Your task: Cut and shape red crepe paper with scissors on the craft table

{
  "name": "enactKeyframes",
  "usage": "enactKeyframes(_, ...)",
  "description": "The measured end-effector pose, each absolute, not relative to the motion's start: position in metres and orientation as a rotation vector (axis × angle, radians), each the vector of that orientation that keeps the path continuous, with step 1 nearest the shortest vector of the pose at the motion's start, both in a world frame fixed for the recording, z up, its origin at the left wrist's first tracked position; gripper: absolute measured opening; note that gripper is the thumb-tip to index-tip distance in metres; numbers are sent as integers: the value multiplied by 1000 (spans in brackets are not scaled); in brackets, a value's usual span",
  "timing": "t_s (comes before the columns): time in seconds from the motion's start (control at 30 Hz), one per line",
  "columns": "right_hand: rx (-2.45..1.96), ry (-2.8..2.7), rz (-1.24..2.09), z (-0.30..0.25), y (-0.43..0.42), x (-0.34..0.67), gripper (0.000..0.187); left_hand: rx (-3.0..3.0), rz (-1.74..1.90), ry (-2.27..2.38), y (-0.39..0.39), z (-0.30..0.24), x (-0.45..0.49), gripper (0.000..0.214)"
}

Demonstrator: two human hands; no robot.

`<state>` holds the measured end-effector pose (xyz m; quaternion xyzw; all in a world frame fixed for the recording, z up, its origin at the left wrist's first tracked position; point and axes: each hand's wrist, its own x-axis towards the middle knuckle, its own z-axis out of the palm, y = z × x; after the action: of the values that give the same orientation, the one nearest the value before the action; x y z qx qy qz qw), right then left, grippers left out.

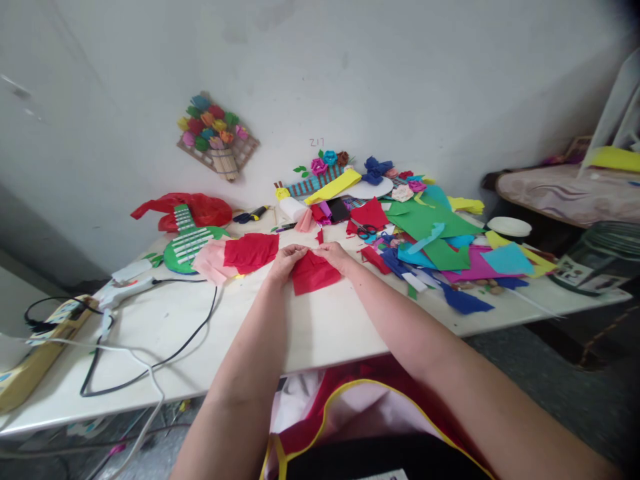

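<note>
Both my hands are at the far edge of a piece of red crepe paper (316,277) on the white table. My left hand (289,261) pinches its upper left part, and my right hand (332,256) pinches the upper right part, the fingertips nearly meeting. The paper's lower part hangs toward me. Left of my left hand lies another red crepe paper sheet (251,252), partly over a pale pink sheet (215,260). A narrow red strip (320,236) lies just beyond my hands.
Scissors (367,231) and a heap of coloured paper (430,230) lie to the right. A guitar-shaped green craft (187,248) stands left, near a glue gun (129,291) with a black cord. A power strip (47,347) is far left; a glass jar (603,257) stands far right.
</note>
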<state>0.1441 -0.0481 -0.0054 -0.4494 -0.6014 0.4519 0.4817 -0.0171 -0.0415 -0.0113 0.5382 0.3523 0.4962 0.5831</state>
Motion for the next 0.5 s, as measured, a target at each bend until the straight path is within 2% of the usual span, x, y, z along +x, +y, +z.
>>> enactKeyframes(0.3, -1094, -1422, 1148, -1, -52, 144, 22, 1207, 1188, 896, -38, -12, -18, 21)
enactKeyframes(0.5, -1060, -1438, 1154, 1, -54, 144, 29, 1231, 1228, 873, -35, -16, -18, 21)
